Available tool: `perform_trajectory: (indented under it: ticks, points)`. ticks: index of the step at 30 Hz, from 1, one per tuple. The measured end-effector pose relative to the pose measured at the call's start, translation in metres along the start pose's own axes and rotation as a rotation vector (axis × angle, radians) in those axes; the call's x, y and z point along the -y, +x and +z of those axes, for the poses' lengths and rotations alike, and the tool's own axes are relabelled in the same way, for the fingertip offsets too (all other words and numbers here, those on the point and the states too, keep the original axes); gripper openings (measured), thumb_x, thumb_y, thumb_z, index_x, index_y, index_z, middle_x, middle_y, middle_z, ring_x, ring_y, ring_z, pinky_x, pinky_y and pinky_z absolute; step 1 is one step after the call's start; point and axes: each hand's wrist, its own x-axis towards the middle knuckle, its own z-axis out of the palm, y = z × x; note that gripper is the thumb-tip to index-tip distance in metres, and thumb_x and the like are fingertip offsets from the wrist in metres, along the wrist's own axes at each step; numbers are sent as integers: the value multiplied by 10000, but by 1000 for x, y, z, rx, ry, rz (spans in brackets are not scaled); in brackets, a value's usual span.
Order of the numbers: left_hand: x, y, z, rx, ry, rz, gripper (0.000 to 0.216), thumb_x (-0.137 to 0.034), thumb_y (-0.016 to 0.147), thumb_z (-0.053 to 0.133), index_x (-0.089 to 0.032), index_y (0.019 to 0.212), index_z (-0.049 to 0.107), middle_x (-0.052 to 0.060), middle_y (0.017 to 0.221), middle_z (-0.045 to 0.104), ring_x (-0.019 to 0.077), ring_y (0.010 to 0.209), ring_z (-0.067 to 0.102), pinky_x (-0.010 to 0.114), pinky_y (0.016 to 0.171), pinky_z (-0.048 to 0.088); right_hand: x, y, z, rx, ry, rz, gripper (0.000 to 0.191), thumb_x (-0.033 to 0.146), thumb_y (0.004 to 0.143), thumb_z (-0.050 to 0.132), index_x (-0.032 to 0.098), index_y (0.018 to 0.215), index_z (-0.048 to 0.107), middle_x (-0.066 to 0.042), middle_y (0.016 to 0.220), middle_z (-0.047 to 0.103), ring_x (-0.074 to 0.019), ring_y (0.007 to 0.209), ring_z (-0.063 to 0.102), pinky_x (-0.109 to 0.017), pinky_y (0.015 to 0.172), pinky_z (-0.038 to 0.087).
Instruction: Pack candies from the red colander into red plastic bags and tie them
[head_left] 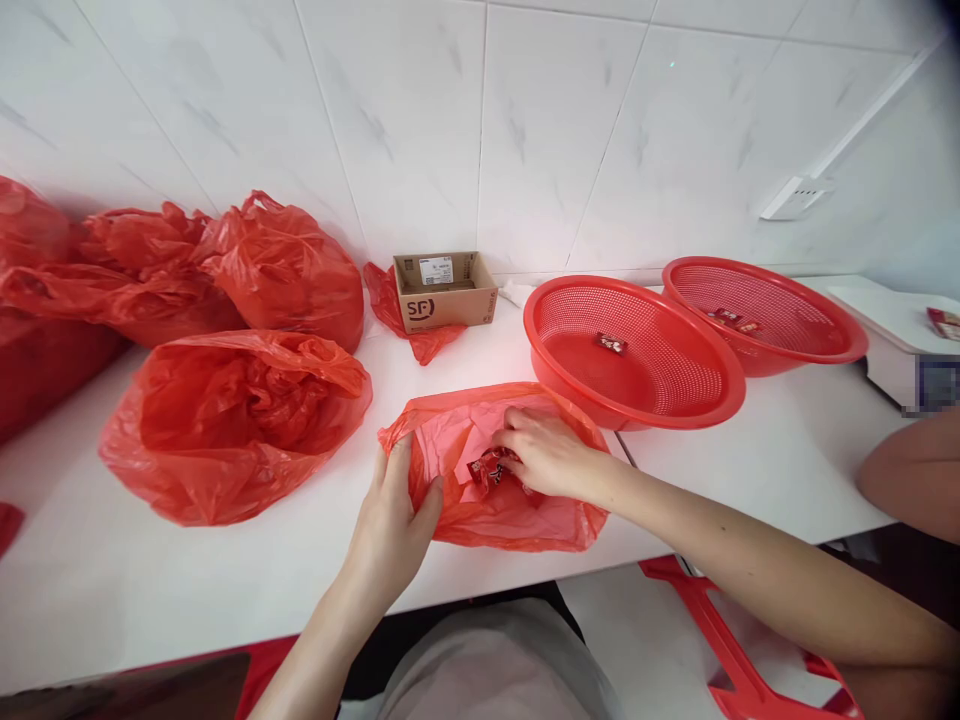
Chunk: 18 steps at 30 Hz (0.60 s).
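In front of me an opened red plastic bag (577,530) lies on the white table. My left hand (397,510) grips its left rim, thumb inside and fingers behind the film. Reaching down into the bag, my right hand (544,455) has its fingers closed around small red printed packets (491,468). How many packets there are is hidden by the fingers. Behind the bag, to the right, stands a red plastic basket (637,405) with one small dark red packet (611,343) on its bottom.
A second red basket (825,335) holds a few packets. An open cardboard box (450,308) stands by the tiled wall. At left are another opened red bag (172,490) and several filled bags (289,270). Another person's arm (911,470) shows at right, near a white tray (877,305).
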Motion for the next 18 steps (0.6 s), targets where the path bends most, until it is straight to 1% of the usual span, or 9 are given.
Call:
perform_trajectory:
  ticks: [2,5,7,9,11,13,15,16,18]
  points:
    - [1,0,0,-1,-4,-10,451,-248,901,471,-218,1342,384,137,1256,518,257,1056,569,432,861,491,-4,0,-8,-30,83,-9,190,241,926,489,176,852,652,-76,933,596,-184,843,586,-290,684,399]
    - [0,1,1,-6,-26,-7,471,-241,897,479,-212,1357,383,146,1277,514,258,1079,566,438,886,488,-10,-4,-24,-80,241,-47,191,220,938,463,191,786,575,-17,823,606,-144,800,570,-270,719,406]
    - [-1,2,2,0,-36,-6,481,-247,897,482,-201,1366,380,149,1279,517,261,1097,559,449,914,479,-13,-7,-29,-85,264,-30,181,222,931,466,195,784,568,-13,838,620,-145,811,577,-274,730,411]
    - [-2,2,2,5,-39,-13,500,-258,900,481,-194,1382,366,154,1296,511,267,1129,548,462,941,467,-12,-8,-24,-70,227,14,136,252,915,501,197,851,607,-37,941,630,-168,863,592,-290,736,417]
    - [-1,2,3,5,-39,-14,522,-263,902,478,-195,1403,348,159,1325,501,273,1163,536,475,967,454,-9,-7,-13,-22,155,42,134,282,890,555,193,934,645,-73,1028,616,-208,924,599,-310,735,421]
    - [1,1,4,4,-34,-10,541,-273,902,479,-195,1419,338,171,1366,486,286,1216,517,489,992,438,-6,-4,-3,35,75,46,151,289,878,582,180,935,670,-98,1030,602,-235,931,600,-321,711,421]
    - [4,1,5,17,-29,-22,572,-301,905,481,-182,1440,318,190,1401,479,305,1272,492,498,1010,425,-4,-2,2,54,52,36,145,271,885,574,175,866,681,-93,991,593,-225,893,600,-316,691,416]
    - [5,1,6,31,-27,-40,605,-322,904,490,-174,1457,296,199,1409,481,313,1284,489,497,1006,429,-3,-2,2,51,79,27,148,259,890,563,180,843,679,-81,971,589,-207,868,600,-309,691,416]
    - [5,2,7,84,-21,-86,717,-371,884,538,-176,1501,230,201,1356,545,320,1210,557,478,943,474,-2,-3,-4,41,187,1,142,250,895,559,193,818,665,-49,944,583,-168,828,595,-295,718,421]
